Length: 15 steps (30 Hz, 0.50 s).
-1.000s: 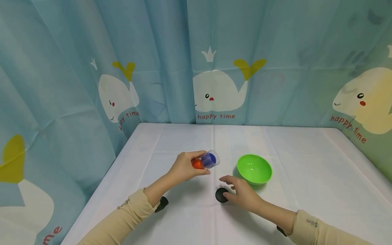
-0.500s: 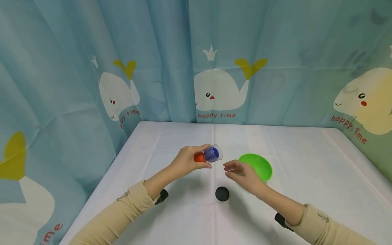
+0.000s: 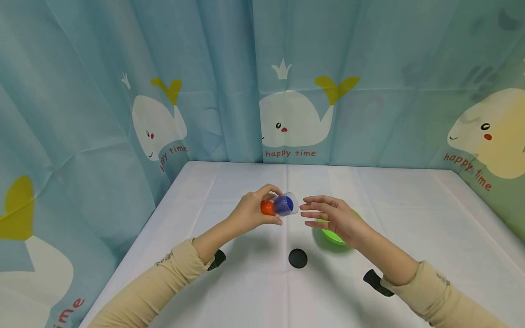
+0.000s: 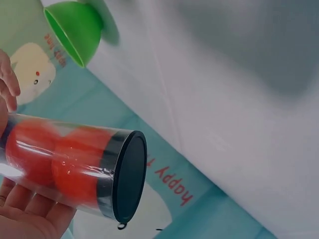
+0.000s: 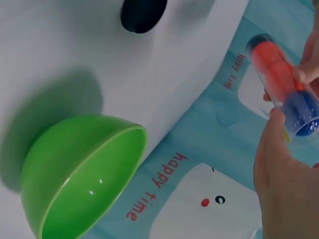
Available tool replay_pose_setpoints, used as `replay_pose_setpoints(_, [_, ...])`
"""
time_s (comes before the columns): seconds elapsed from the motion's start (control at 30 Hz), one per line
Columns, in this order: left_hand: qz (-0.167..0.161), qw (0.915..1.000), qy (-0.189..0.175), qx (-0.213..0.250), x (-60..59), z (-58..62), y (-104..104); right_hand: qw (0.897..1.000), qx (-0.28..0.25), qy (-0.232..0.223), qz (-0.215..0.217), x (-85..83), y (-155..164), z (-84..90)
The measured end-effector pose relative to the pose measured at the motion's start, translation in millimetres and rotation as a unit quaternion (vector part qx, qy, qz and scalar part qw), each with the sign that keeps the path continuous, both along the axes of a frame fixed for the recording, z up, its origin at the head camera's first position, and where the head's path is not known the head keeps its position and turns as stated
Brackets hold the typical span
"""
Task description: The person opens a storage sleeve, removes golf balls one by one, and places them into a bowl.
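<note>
My left hand (image 3: 251, 213) grips a clear tube (image 3: 280, 205), held nearly level above the table with its open mouth facing right. Orange balls (image 4: 55, 154) fill its closed end, which has a black cap (image 4: 128, 175), and a blue ball (image 5: 302, 111) sits at the mouth. Beside that mouth my right hand (image 3: 330, 215) hovers with straight fingers and holds nothing. Whether its fingertips touch the rim I cannot tell. A round black lid (image 3: 297, 258) lies on the white table (image 3: 410, 218) below both hands.
A green bowl (image 3: 333, 235) stands on the table just behind and under my right hand, and also shows in the right wrist view (image 5: 84, 174). Blue whale-print curtains (image 3: 287, 91) close in the table's far and side edges.
My right hand has left the black lid on the table and risen to the tube's mouth, now covering part of the bowl. My left hand has lifted the tube slightly.
</note>
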<state>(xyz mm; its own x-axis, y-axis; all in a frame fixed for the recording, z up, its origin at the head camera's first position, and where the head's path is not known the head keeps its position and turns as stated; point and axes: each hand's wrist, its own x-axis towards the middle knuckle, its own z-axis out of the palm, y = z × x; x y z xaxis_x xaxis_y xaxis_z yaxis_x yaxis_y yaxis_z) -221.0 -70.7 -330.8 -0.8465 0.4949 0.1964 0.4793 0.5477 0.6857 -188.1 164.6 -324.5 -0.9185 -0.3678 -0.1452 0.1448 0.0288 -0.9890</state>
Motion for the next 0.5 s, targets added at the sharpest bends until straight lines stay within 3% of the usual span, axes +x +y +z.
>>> replay_pose_setpoints(0.17, [0.004,0.9999,0.01,-0.007,0.1,3.1,0.6,0.998,-0.047,-0.034,0.011,-5.1,0.7,4.4])
replay_pose_setpoints(0.5, [-0.008,0.9995,0.027,-0.016,-1.1,9.2,5.0,0.995,-0.072,-0.071,0.015,-11.2,-1.2,1.3])
